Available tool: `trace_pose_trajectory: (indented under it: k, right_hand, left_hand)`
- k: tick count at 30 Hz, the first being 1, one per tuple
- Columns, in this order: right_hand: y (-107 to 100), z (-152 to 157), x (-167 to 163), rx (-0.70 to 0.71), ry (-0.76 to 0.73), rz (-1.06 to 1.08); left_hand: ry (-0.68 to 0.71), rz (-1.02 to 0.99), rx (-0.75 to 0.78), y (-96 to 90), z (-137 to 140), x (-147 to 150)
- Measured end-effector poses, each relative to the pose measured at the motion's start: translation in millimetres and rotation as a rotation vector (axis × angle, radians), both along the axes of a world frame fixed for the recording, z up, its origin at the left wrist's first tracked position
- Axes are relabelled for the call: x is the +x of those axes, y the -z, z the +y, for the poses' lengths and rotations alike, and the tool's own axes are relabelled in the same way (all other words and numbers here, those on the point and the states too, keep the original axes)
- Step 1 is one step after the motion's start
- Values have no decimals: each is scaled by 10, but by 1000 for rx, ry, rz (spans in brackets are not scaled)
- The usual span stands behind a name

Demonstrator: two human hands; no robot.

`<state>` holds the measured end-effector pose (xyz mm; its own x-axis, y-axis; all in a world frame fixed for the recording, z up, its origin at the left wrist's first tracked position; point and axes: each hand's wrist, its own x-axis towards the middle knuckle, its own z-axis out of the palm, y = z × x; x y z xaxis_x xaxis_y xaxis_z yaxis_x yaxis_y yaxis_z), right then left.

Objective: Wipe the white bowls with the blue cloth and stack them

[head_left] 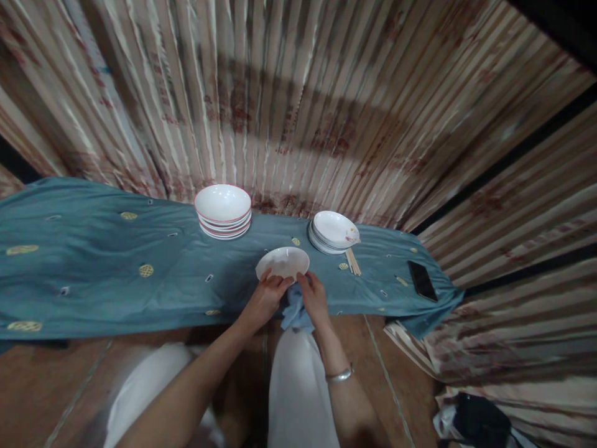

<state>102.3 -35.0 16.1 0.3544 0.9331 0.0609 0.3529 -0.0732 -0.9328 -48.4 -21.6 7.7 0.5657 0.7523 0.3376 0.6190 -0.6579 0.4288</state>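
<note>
A white bowl (283, 260) is tilted toward me above the near part of the cloth-covered table. My left hand (267, 297) grips its near rim from the left, fingertips over the edge. On the right side of the same rim, my right hand (313, 296) has its fingers closed on the bowl. A light blue cloth (297, 311) hangs below the bowl between my hands; whether either hand also holds it I cannot tell. Behind to the left stands a stack of red-rimmed white bowls and plates (224, 205). Behind to the right is a stack of white dishes (334, 230) with a floral pattern.
Several chopsticks (353, 262) lie beside the right stack. A black phone (422, 280) rests near the right end of the blue-green tablecloth (102, 249). Pleated curtains (280, 93) hang along the back and right. A dark bag (482, 420) sits on the floor at lower right.
</note>
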Motion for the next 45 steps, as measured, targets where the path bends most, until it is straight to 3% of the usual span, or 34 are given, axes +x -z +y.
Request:
trace_pose_trajectory:
  k: [3,8,10,17,24,35,45]
  right_hand:
    - [93,-15,58,-7,34,-12]
    - [267,-52,183,-24,43,51]
    - [321,-64,230,-9,33,73]
    - [434,-149,544,23,63,46]
    - [366,-244,1082,3,122,-101]
    - [229,-182,1903,-20,136,-364]
    - [223,-156,2054,-52,99,-462]
  left_hand:
    - [-26,-86,18,24,13,-8]
    - [-309,-326,-42,218,101,23]
    - [-347,-442,-119,315,131,53]
    - [-254,-731,-417,364,74,290]
    - [-117,-766,-593,399,11,659]
    - [100,-761,-646,468,-110,1155]
    - [137,-740,-635,490,-168,1235]
